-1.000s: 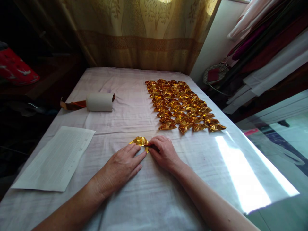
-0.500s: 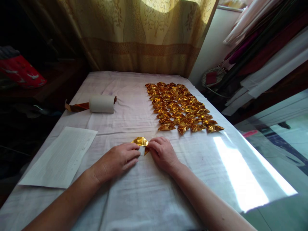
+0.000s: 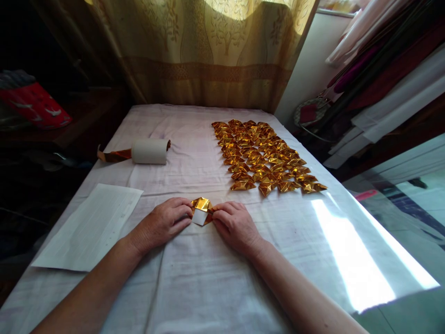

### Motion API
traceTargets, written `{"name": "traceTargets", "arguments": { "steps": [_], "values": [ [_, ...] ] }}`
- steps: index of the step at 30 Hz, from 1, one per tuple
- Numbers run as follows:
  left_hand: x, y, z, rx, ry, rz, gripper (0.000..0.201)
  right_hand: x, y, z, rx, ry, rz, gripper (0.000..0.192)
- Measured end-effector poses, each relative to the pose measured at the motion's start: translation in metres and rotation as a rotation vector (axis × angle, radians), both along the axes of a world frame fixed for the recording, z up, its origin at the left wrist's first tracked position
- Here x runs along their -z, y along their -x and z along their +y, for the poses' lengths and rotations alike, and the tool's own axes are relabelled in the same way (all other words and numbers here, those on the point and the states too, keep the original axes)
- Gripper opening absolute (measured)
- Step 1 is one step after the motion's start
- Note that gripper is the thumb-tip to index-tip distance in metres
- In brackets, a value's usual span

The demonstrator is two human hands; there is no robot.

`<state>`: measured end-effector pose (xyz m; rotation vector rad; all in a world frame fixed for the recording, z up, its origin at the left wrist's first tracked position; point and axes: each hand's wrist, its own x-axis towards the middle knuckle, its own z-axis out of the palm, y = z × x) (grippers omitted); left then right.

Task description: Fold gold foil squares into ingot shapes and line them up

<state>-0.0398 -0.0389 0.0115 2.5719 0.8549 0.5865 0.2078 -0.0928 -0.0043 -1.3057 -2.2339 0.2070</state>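
A partly folded piece of gold foil paper point(image 3: 201, 204), with a white patch facing me, is between my hands on the cloth. My left hand point(image 3: 173, 217) pinches its left end, fingers closed. At the right end, the thumb and fingers of my right hand point(image 3: 236, 226) are pressed together on the foil. Their fingertips partly hide both ends of the piece. Beyond my right hand, folded gold foil ingots point(image 3: 264, 155) lie in close rows.
A white cardboard roll point(image 3: 149, 151) with a strip of gold foil sticking out lies at the back left. Nearer on the left is a white paper sheet point(image 3: 92, 227). A red container point(image 3: 38, 105) stands on dark furniture beside the table. Sunlight falls on the tablecloth point(image 3: 194, 287) at right.
My left hand has shifted left to the end of the foil piece, uncovering more of its white patch. My right hand keeps its grip at the right end. The view has shifted slightly.
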Motion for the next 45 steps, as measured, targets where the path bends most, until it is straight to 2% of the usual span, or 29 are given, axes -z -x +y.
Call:
{"name": "traceTargets", "arguments": {
  "steps": [4,9,15,25,29,35,39,43,45],
  "values": [
    [0.004,0.002,0.004,0.028,-0.03,0.023,0.018,-0.004,0.001,0.0,-0.024,0.038,-0.02,0.012],
    [0.006,-0.002,0.005,0.047,-0.174,0.058,0.021,-0.009,0.001,0.001,-0.04,0.078,-0.094,0.019],
    [0.007,-0.009,0.004,0.005,-0.31,0.055,0.027,-0.01,0.002,0.004,-0.048,0.075,-0.099,0.024],
    [0.011,-0.013,0.004,-0.08,-0.348,0.012,0.031,-0.002,0.008,0.009,-0.047,-0.112,-0.23,0.018],
    [0.01,-0.011,0.005,-0.087,-0.312,0.041,0.033,-0.004,0.008,0.009,-0.054,-0.09,-0.242,0.021],
    [0.004,-0.003,0.008,0.037,-0.17,0.034,0.03,-0.006,0.01,0.011,-0.039,-0.074,-0.267,0.015],
    [0.006,-0.004,0.008,0.023,-0.212,0.025,0.025,-0.007,0.009,0.012,-0.044,-0.04,-0.243,0.018],
    [0.008,-0.008,0.007,-0.009,-0.271,0.039,0.029,-0.009,0.01,0.011,-0.058,-0.009,-0.204,0.029],
    [0.008,-0.009,0.007,-0.028,-0.269,0.039,0.029,-0.009,0.011,0.01,-0.042,-0.006,-0.205,0.028]
  ]
}}
